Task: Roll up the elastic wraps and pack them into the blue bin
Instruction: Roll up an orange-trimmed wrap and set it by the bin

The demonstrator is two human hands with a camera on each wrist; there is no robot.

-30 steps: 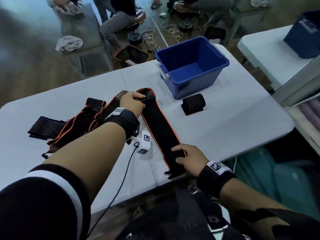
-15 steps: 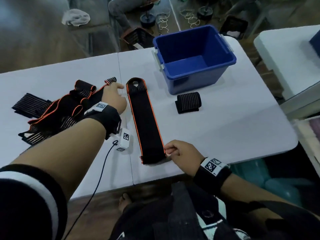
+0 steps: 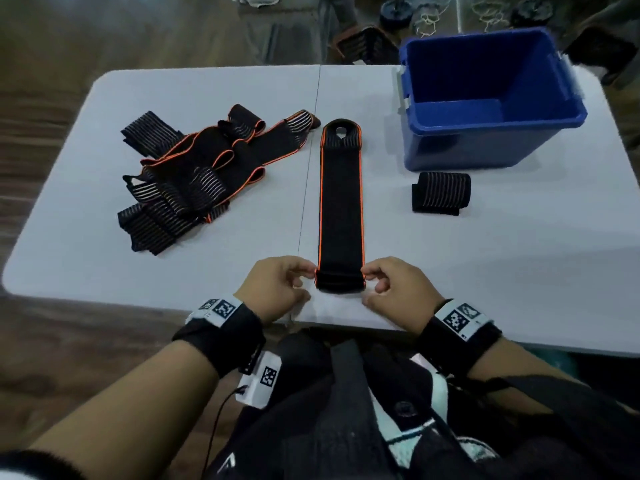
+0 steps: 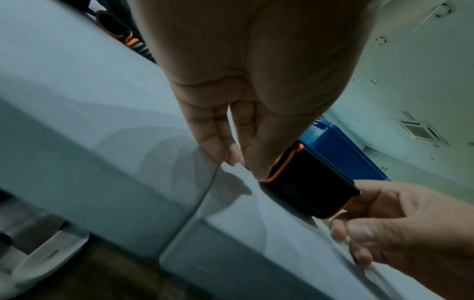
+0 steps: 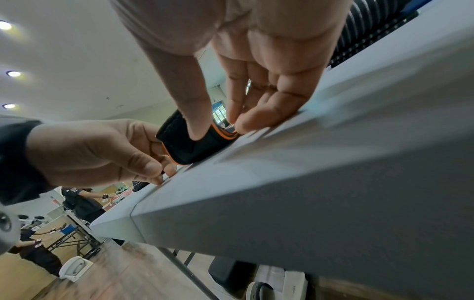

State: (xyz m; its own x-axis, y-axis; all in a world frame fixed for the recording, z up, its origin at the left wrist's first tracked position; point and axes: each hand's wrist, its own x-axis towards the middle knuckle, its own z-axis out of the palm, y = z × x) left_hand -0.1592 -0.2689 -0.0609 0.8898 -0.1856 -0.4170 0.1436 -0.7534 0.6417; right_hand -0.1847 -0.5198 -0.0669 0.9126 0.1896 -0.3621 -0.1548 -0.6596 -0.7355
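A long black elastic wrap (image 3: 341, 199) with orange edging lies flat and straight on the white table (image 3: 502, 271), its near end folded over into a small roll (image 4: 307, 186). My left hand (image 3: 284, 285) pinches the roll's left side and my right hand (image 3: 391, 289) pinches its right side (image 5: 202, 140). A rolled striped wrap (image 3: 440, 192) lies beside the empty blue bin (image 3: 485, 98) at the back right. A heap of several loose wraps (image 3: 194, 174) lies at the left.
The table's near edge (image 3: 346, 323) is just below my hands. Beyond the far edge stand a dark basket (image 3: 367, 46) and cables on the floor. Other people work at tables in the right wrist view.
My left hand left the wrap's far end and came back to its near end. Both hands now pinch that end, which has been folded over. The view has swung to look squarely down the wrap.
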